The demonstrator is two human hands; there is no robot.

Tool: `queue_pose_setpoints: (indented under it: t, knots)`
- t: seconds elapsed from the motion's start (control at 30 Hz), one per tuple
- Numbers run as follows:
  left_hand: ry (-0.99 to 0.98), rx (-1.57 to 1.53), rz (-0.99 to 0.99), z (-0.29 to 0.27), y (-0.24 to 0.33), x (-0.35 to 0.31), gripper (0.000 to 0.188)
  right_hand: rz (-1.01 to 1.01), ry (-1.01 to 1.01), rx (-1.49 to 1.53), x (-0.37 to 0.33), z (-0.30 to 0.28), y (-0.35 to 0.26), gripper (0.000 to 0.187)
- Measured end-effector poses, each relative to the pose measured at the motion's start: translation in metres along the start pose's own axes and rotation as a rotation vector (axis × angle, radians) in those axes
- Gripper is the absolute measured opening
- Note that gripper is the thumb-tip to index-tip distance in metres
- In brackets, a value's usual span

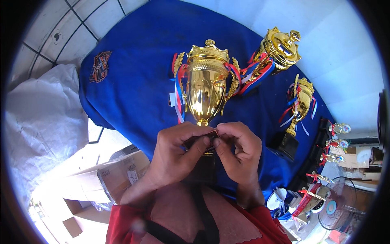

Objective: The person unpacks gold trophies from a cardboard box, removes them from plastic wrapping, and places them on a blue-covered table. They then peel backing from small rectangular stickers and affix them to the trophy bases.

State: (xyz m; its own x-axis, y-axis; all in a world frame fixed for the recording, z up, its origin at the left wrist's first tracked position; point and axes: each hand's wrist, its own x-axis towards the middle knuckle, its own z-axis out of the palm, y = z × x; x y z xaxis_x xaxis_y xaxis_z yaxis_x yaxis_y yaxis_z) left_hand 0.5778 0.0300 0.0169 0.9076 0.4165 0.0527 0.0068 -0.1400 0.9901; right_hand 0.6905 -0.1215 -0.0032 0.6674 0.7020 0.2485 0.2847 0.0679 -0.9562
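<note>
Both hands meet in front of a large gold trophy cup [206, 89] that has leaf-shaped handles and red, white and blue ribbons. Between their thumbs and fingertips is a small dark printed label [210, 136], mostly covered by the fingers. My left hand [174, 150] pinches its left side; my right hand [240, 151] has fingers curled and pinches the right side. Below the hands shows the trophy's black base [202, 171], its stem partly hidden. A pile of similar dark printed labels [100, 67] lies at the table's far left.
Two more gold trophies stand to the right, one farther back [280, 46], one nearer [300, 106]. A blue cloth [138, 53] covers the table. Cardboard boxes [118, 175] and a white plastic sack [44, 118] sit left. Small trophies [339, 128] and a fan [332, 207] are right.
</note>
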Motion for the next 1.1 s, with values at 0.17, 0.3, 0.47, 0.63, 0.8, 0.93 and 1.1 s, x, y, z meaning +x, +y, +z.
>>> queue_pose_setpoints:
  t: [0.17,0.3,0.47,0.63,0.8,0.93,1.1]
  knots:
    - [0.135,0.038,0.1,0.008,0.003,-0.003,0.02,-0.334,0.202,-0.304,0.002,0.014,-0.005,0.034]
    - [0.138,0.119,0.145,0.005,0.009,-0.008,0.022,-0.417,0.231,-0.398,-0.001,0.018,-0.009,0.043]
    - [0.107,0.189,0.185,0.0,0.017,-0.01,0.023,-0.437,0.225,-0.405,-0.004,0.019,-0.014,0.048]
    - [0.111,0.147,0.172,-0.001,0.022,-0.01,0.022,-0.461,0.206,-0.45,-0.004,0.018,-0.019,0.05]
    - [0.092,0.123,0.18,-0.005,0.027,-0.012,0.02,-0.481,0.192,-0.461,-0.007,0.018,-0.022,0.05]
    - [0.067,0.132,0.219,-0.008,0.031,-0.012,0.022,-0.478,0.198,-0.451,-0.008,0.021,-0.022,0.048]
    - [0.041,0.145,0.228,-0.009,0.034,-0.013,0.024,-0.492,0.209,-0.446,-0.008,0.021,-0.021,0.046]
